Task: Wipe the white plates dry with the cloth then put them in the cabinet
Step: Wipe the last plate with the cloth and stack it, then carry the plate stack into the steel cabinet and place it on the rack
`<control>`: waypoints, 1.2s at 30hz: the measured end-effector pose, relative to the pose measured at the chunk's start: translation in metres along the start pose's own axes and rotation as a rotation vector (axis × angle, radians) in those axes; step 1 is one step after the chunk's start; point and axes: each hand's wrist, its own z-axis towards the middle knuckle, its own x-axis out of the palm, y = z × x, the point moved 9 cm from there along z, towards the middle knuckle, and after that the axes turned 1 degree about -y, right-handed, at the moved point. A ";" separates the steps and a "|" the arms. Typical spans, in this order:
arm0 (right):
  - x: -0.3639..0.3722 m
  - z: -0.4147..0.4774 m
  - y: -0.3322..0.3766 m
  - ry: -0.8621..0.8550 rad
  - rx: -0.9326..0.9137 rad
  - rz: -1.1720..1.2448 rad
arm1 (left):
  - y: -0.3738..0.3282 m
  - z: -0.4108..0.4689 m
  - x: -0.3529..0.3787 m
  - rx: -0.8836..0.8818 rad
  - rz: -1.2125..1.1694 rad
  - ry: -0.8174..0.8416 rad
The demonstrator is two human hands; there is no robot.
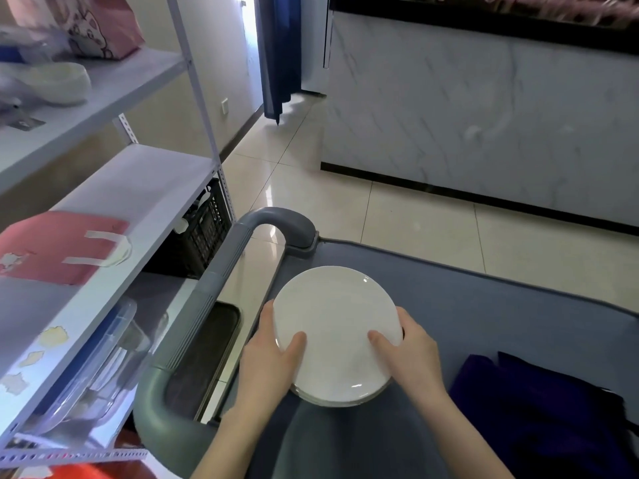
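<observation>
Your left hand [269,357] and right hand [411,354] both hold the stack of white plates [335,323]. The left grip clasps the left rim, thumb on the top face and fingers curled under. The right grip does the same on the right rim. At least one more plate rim shows under the top one at the near edge. The top face looks clean and glossy.

The stack is over the grey cart [484,305], near its left end and just right of the cart handle [221,288]. Can't tell if the bottom plate touches the cart top or is lifted off it. The dark blue cloth [539,409] lies bunched on the cart top to your right, apart from the plates, with neither hand on it.

Containers:
- **Left side:** the white shelf rack [138,181] stands beside the cart.
- **Top shelf:** a pale bowl [58,83], inside not visible, and a pink cartoon bag [103,25], blurred.
- **Middle shelf:** a flat pink bag [58,247] with white handles.
- **Lower shelf:** a clear plastic box [103,357] with its lid on. The contents look transparent too, so I can't tell what they are.
- **Behind the handle:** a black crate [204,233] sits low in the rack. Something white shows at its edge, unclear what.

Across the tiled floor [345,202] is a marble-pattern counter [484,115], with a blue curtain [276,53] at its left.
</observation>
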 end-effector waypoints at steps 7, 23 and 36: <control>0.001 0.001 -0.003 0.009 0.025 0.234 | 0.003 -0.004 -0.005 -0.046 -0.135 -0.050; 0.016 0.007 0.002 0.061 0.042 0.329 | 0.015 -0.017 -0.007 -0.062 -0.353 -0.215; 0.039 -0.004 0.002 0.188 0.011 0.553 | 0.016 -0.025 -0.023 -0.072 -0.449 -0.320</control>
